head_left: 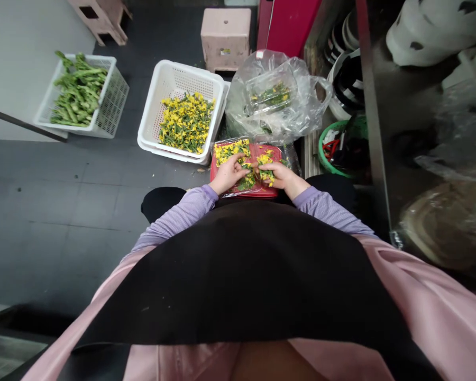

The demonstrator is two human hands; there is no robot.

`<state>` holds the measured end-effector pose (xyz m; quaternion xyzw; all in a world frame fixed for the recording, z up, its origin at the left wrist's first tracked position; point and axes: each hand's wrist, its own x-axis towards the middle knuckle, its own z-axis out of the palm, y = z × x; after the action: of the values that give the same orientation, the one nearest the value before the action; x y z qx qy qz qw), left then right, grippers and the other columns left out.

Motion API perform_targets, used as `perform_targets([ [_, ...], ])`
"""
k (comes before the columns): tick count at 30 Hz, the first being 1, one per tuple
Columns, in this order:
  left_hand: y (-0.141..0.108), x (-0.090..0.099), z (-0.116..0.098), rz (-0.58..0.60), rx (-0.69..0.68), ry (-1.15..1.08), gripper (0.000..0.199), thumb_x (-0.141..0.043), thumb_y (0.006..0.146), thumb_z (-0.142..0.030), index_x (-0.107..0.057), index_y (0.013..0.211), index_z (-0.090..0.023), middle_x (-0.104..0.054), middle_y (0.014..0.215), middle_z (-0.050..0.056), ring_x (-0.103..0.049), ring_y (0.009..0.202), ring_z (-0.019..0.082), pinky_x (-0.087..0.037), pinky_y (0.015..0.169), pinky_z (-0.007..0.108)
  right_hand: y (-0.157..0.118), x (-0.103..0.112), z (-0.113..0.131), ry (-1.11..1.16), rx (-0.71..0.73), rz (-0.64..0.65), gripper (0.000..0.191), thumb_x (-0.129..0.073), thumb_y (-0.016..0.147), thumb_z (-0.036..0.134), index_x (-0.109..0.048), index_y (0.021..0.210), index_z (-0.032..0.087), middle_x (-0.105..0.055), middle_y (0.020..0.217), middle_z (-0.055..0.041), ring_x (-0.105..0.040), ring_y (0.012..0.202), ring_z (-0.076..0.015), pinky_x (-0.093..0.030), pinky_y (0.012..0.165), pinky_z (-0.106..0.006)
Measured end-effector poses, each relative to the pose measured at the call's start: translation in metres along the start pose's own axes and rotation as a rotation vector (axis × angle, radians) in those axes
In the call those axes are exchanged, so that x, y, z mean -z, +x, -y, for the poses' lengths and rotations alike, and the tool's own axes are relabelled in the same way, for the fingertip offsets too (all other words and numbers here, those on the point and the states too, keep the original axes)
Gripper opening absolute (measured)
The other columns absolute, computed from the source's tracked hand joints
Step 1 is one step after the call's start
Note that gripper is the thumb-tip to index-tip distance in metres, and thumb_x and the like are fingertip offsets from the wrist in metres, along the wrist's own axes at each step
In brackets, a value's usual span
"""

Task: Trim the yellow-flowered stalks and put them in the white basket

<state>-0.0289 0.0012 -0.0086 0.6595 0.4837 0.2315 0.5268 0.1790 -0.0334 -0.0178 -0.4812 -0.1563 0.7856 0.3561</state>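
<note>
A red stool or board (pixel 265 191) sits between my knees, with a clear plastic tray (pixel 227 142) of yellow flowers and green stems on its left part. Over the tray's right side, my left hand (pixel 230 172) has its thumb and fingers drawn together around flower stems; the exact grip is small to see. My right hand (pixel 280 176) is closed around a bunch of yellow flowers (pixel 265 164), just right of the tray. A white basket (pixel 153 106) of loose yellow flowers (pixel 187 121) stands beyond, to the left.
A white basket (pixel 117 100) of green stalks stands at the far left. Ahead are a pink stool (pixel 226 39) and a clear plastic bag (pixel 305 114) with packed flowers. A green basin (pixel 323 156) and a metal shelf edge (pixel 375 121) lie to the right.
</note>
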Motion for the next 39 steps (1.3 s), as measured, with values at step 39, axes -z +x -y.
perform_targets([
  [39,-0.016,-0.036,-0.052,-0.016,0.278,-0.330,0.017,-0.067,0.091,-0.009,-0.056,0.081,-0.017,-0.050,0.055,-0.008,-0.042,0.043,0.005,-0.033,0.046,0.019,0.019,-0.007,-0.008,0.256,0.228,0.117,0.017,-0.070,0.090,0.031,-0.057,0.097,0.021,-0.061,0.070,0.0025,-0.052,0.053,-0.0104,-0.031,0.041,-0.018],
])
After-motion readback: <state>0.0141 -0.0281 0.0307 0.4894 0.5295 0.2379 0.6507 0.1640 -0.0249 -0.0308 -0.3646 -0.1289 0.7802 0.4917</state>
